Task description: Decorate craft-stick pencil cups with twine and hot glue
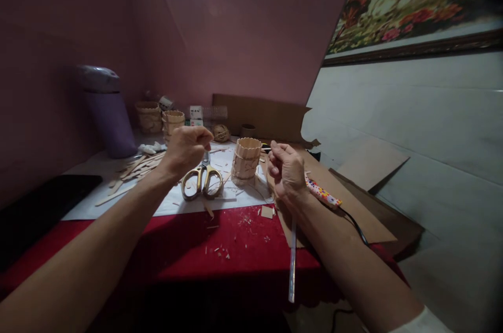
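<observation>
1. Left hand has fingers curled closely, near the scissors; whether they hold something, I cannot tell;
2. Right hand has thumb and fingertips close together; their content I also cannot tell;
3. Wooden cup stands upright between both; it is better to move gently and avoid knocking it.

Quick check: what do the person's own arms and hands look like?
The left hand and right hand are ungloved, with no watch or bracelet visible. Both forearms are bare; a whitish sleeve shows on the right. No left sleeve is in view.
</observation>
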Demonstrator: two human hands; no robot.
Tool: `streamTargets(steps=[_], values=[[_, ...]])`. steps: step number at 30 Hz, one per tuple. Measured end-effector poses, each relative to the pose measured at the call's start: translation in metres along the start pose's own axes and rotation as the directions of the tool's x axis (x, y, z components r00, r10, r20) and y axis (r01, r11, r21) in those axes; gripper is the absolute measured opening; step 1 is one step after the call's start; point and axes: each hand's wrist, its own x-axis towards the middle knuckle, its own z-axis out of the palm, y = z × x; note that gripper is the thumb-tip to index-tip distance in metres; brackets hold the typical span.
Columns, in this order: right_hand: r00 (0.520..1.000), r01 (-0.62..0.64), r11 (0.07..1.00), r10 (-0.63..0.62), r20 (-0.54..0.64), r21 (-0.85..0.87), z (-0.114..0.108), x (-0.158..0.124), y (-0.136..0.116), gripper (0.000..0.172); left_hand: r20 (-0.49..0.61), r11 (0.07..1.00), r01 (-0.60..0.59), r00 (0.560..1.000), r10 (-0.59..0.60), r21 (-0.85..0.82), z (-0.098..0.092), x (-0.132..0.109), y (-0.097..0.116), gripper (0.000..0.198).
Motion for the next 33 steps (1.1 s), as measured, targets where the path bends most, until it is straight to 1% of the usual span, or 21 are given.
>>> streamTargets(steps=[4, 7, 9, 10, 11, 12, 13, 14, 15, 16, 17, 18, 19, 20, 21, 22, 23, 24, 27, 30, 33], values=[[0.996, 0.083, 0.997, -0.082, 0.024, -0.012, -0.002, 0.000, 0.002, 0.037, 0.095, 0.994, 0.107, 0.990, -0.108, 0.015, -0.004, 0.003, -0.002, 0.009], [0.994, 0.087, 0.995, -0.084, 0.071, -0.043, -0.003, 0.000, 0.004, 0.041, 0.195, 0.973, 0.170, 0.971, -0.139, -0.156, -0.005, 0.000, 0.009, 0.020], [0.992, 0.063, 0.996, -0.055, 0.113, -0.068, -0.003, 0.001, 0.007, 0.044, 0.300, 0.932, 0.188, 0.950, -0.092, -0.311, -0.008, -0.003, 0.018, 0.027], [0.991, 0.048, 0.995, -0.037, 0.130, -0.082, -0.003, 0.001, 0.008, 0.046, 0.383, 0.905, 0.211, 0.922, -0.059, -0.369, -0.010, -0.006, 0.022, 0.026], [0.990, 0.034, 0.995, -0.020, 0.142, -0.097, -0.003, 0.001, 0.009, 0.048, 0.494, 0.879, 0.252, 0.869, -0.021, -0.404, -0.012, -0.008, 0.026, 0.023], [0.989, 0.023, 0.993, -0.007, 0.147, -0.112, -0.003, 0.001, 0.009, 0.050, 0.627, 0.859, 0.308, 0.779, 0.019, -0.408, -0.013, -0.012, 0.029, 0.018], [0.990, 0.016, 0.992, 0.001, 0.141, -0.123, -0.003, 0.001, 0.010, 0.051, 0.757, 0.846, 0.369, 0.650, 0.061, -0.385, -0.015, -0.015, 0.033, 0.014], [0.992, 0.012, 0.992, 0.004, 0.125, -0.129, -0.003, 0.002, 0.009, 0.051, 0.865, 0.843, 0.420, 0.491, 0.101, -0.337, -0.015, -0.018, 0.035, 0.019], [0.994, 0.011, 0.992, 0.003, 0.107, -0.129, -0.003, 0.002, 0.009, 0.050, 0.926, 0.844, 0.451, 0.356, 0.128, -0.290, -0.014, -0.021, 0.037, 0.033], [0.996, 0.011, 0.992, 0.000, 0.088, -0.122, -0.003, 0.002, 0.009, 0.049, 0.949, 0.852, 0.456, 0.285, 0.135, -0.258, -0.011, -0.023, 0.038, 0.044], [0.997, 0.013, 0.994, -0.005, 0.072, -0.112, -0.003, 0.003, 0.008, 0.047, 0.954, 0.868, 0.436, 0.274, 0.123, -0.237, -0.007, -0.024, 0.038, 0.045], [0.998, 0.019, 0.995, -0.013, 0.060, -0.100, -0.003, 0.003, 0.008, 0.046, 0.940, 0.890, 0.396, 0.329, 0.093, -0.227, -0.002, -0.024, 0.036, 0.037], [0.998, 0.029, 0.996, -0.024, 0.055, -0.087, -0.003, 0.004, 0.008, 0.045, 0.883, 0.921, 0.326, 0.468, 0.036, -0.211, 0.003, -0.024, 0.033, 0.022], [0.998, 0.041, 0.996, -0.037, 0.055, -0.078, -0.003, 0.004, 0.008, 0.045, 0.778, 0.956, 0.229, 0.628, -0.004, -0.180, 0.009, -0.023, 0.028, 0.012], [0.997, 0.054, 0.996, -0.050, 0.060, -0.073, -0.003, 0.004, 0.008, 0.044, 0.625, 0.988, 0.111, 0.780, -0.021, -0.106, 0.014, -0.022, 0.024, 0.010], [0.996, 0.068, 0.995, -0.063, 0.068, -0.074, -0.003, 0.003, 0.009, 0.044, 0.490, 1.000, 0.011, 0.872, -0.021, 0.025, 0.020, -0.021, 0.019, 0.008], [0.994, 0.082, 0.993, -0.076, 0.079, -0.079, -0.003, 0.002, 0.009, 0.043, 0.444, 0.985, -0.061, 0.896, -0.018, 0.163, 0.024, -0.020, 0.015, 0.009], [0.992, 0.095, 0.992, -0.087, 0.091, -0.087, -0.003, 0.002, 0.010, 0.043, 0.446, 0.955, -0.110, 0.895, -0.025, 0.275, 0.028, -0.021, 0.012, 0.008], [0.986, 0.126, 0.986, -0.112, 0.121, -0.107, -0.002, -0.001, 0.010, 0.042, 0.519, 0.854, -0.228, 0.853, -0.056, 0.467, 0.037, -0.025, 0.008, 0.010], [0.984, 0.148, 0.979, -0.133, 0.115, -0.137, -0.001, -0.001, 0.008, 0.043, 0.538, 0.817, -0.286, 0.842, -0.035, 0.501, 0.041, -0.029, 0.006, 0.020], [0.973, 0.229, 0.954, -0.225, 0.047, -0.195, -0.002, 0.000, 0.005, 0.043, 0.532, 0.905, -0.209, 0.846, -0.024, 0.372, 0.037, -0.025, 0.005, 0.018]])
